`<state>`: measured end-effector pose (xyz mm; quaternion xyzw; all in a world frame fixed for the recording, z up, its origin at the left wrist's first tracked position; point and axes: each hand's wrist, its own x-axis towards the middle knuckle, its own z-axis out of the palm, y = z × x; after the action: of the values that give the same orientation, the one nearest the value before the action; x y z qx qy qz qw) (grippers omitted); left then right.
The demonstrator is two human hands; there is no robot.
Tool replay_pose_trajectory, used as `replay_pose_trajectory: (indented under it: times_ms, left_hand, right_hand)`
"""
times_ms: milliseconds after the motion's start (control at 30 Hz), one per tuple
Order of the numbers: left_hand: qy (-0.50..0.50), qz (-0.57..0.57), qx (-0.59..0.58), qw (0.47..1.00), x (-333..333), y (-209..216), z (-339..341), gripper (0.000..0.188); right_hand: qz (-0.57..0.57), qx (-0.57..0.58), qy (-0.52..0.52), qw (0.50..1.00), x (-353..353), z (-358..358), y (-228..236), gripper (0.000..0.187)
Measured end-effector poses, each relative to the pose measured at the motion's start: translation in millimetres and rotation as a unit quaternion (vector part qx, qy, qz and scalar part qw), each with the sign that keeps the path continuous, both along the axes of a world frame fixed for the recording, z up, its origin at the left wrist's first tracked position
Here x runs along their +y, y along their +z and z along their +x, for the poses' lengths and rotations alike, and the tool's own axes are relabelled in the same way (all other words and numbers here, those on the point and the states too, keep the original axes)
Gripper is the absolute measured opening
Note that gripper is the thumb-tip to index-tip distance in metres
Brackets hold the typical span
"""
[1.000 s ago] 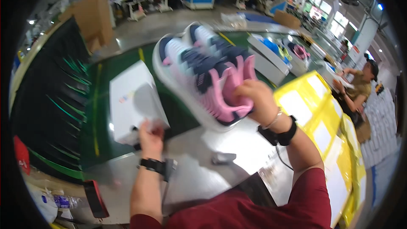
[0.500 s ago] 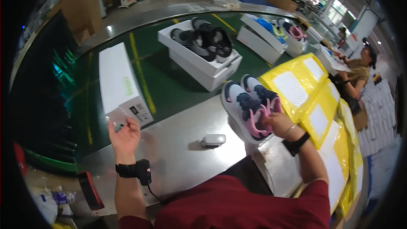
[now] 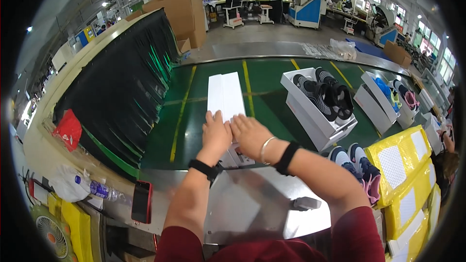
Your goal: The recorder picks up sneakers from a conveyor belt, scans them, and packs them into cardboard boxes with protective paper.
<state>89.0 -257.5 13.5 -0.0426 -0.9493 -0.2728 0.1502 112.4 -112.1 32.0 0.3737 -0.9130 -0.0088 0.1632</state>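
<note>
Both hands lie flat on the near end of a closed white shoebox (image 3: 225, 98) on the green conveyor belt (image 3: 189, 111) — left hand (image 3: 216, 133) and right hand (image 3: 251, 135) side by side, fingers together, pressing its lid. Pink-and-navy sneakers (image 3: 357, 165) sit by the right forearm, at the metal tabletop (image 3: 252, 204) edge.

Both forearms enter from the lower edge at about 6 o'clock and reach toward 12. The left hand (image 3: 216, 133) lies palm down with fingers stretched flat and close together; a black band circles its wrist. The right hand (image 3: 251, 135) lies palm down just beside it, almost touching, fingers extended, with a thin bracelet and a black band at the wrist. Dark red sleeves cover the upper arms.
</note>
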Motion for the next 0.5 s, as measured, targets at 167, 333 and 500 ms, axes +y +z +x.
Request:
replay_pose_trajectory:
  times_ms: [167,333,500]
  left_hand:
    - [-0.055,0.015,0.036,0.998,-25.2,-5.5,1.9,0.041]
    - [-0.033,0.110,0.085,0.990,-103.9,-31.2,-9.4,0.038]
    - [0.003,0.536,-0.086,0.840,-164.1,-48.3,48.7,0.044]
  right_hand:
    - [-0.016,-0.030,-0.013,0.999,3.7,-5.2,-16.4,0.074]
    - [-0.118,-0.108,-0.110,0.981,66.7,-3.5,-11.3,0.062]
    - [-0.099,-0.117,-0.222,0.963,140.7,50.8,-7.7,0.053]
